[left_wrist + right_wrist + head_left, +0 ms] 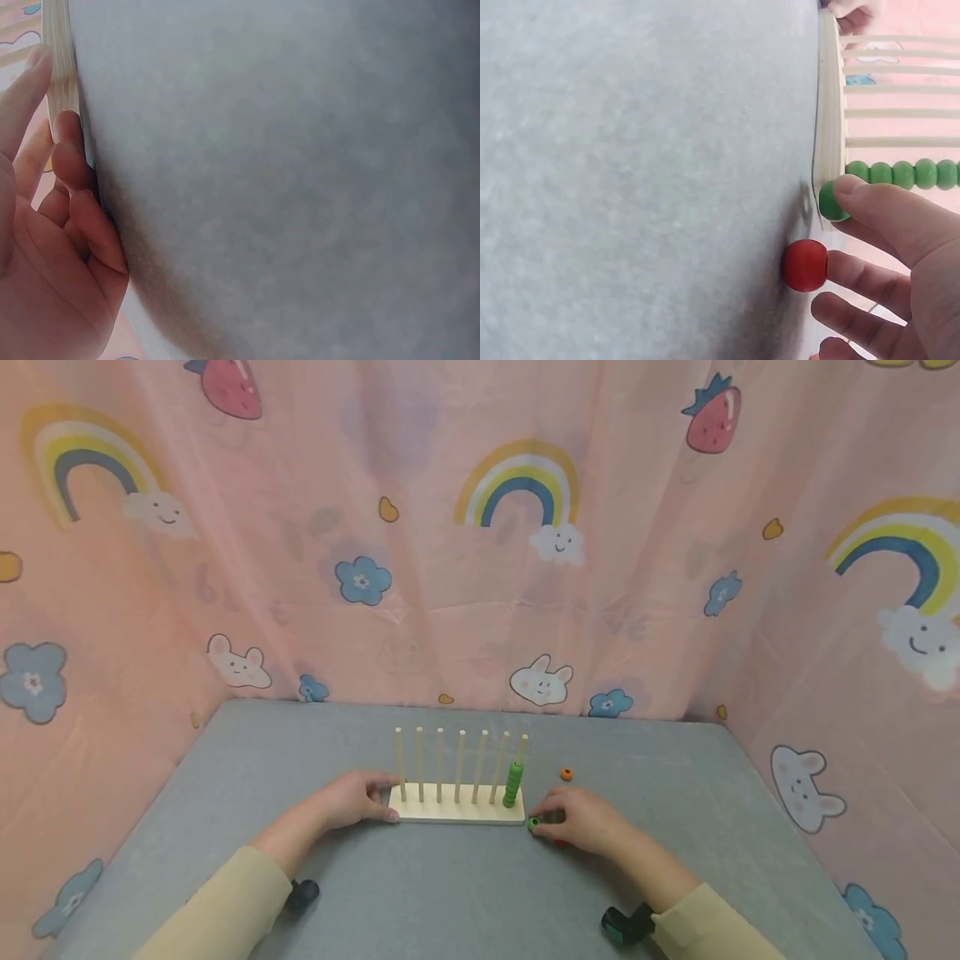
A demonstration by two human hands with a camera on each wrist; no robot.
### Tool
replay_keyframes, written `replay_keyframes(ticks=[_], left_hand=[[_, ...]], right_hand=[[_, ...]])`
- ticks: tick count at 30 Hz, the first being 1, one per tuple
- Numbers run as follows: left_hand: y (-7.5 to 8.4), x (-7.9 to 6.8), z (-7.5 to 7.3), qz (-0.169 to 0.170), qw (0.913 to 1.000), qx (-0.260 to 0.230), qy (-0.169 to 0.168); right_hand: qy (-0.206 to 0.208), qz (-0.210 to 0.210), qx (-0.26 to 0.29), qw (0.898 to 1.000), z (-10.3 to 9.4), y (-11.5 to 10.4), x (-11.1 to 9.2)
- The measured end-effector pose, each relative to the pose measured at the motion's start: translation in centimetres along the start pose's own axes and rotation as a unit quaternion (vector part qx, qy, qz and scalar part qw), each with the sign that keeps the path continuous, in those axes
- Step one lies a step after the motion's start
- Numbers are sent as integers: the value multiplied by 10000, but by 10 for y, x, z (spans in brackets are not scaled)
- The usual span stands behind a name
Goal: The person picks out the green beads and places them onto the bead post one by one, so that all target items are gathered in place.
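A pale wooden peg stand [456, 812] with several upright pegs sits on the grey table. Green beads [513, 785] are stacked on its rightmost peg; the other pegs are bare. My left hand [351, 798] grips the stand's left end, thumb at the front and fingers behind. Beside the right end, my right hand [588, 821] pinches a loose green bead [829, 202] between thumb and index finger, low over the table. A red bead [805, 265] lies just under the right hand's other fingers, mostly covered by the hand in the head view.
An orange bead [566, 774] lies on the table behind the right hand. Black wrist cameras [628, 925] are strapped below both hands. A pink printed curtain [450, 635] hangs along the table's back and sides.
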State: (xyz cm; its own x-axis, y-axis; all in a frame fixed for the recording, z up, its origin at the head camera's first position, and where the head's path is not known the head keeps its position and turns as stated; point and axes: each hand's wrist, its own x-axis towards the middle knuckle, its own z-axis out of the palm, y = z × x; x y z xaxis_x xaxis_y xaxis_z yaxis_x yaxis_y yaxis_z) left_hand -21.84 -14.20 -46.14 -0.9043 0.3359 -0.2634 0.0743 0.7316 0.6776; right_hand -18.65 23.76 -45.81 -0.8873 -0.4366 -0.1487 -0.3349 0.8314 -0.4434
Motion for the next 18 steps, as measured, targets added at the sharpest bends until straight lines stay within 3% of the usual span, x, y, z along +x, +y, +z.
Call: replay_keyframes(ticks=[18], left_hand=[[0, -1, 2, 62, 10000, 48, 20]], right_hand=[[589, 9, 231, 9980, -15, -4, -5]])
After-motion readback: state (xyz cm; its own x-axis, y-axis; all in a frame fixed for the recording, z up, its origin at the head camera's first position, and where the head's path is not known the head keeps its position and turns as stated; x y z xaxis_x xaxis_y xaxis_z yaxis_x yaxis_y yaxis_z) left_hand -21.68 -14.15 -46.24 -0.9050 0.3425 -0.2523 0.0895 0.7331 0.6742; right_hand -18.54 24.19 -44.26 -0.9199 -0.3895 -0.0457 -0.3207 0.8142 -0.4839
